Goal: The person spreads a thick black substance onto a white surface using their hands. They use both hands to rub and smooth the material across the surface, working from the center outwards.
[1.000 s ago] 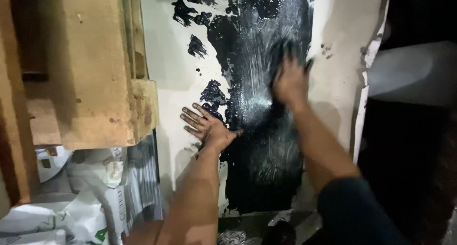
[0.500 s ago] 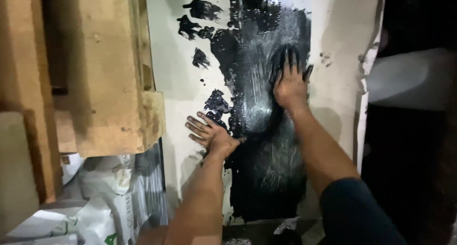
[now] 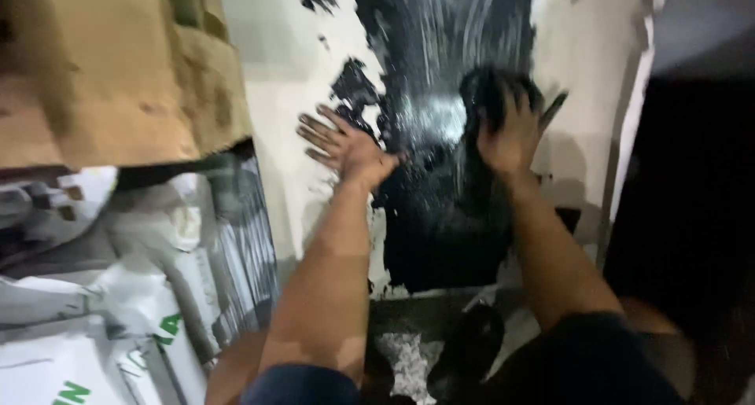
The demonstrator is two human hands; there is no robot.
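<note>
A white wall panel (image 3: 275, 51) stands in front of me with a large wet black coating (image 3: 440, 208) smeared down its middle. My right hand (image 3: 511, 134) lies on the glossy black area, its fingers blackened and curled over a black pad (image 3: 491, 86) that it presses to the surface. A thin dark piece sticks out beside the fingers on the right. My left hand (image 3: 342, 145) rests flat on the white part at the coating's left edge, fingers spread, holding nothing.
A rough wooden block (image 3: 118, 67) juts out at the upper left. White sacks with green print (image 3: 79, 334) are piled below it. A dark opening (image 3: 692, 216) fills the right. Pale rubble (image 3: 409, 358) and a black object (image 3: 464, 350) lie at the wall's foot.
My right hand has slid down the black patch, and the view has come closer and lower. My left hand has stayed braced at the same spot on the wall.
</note>
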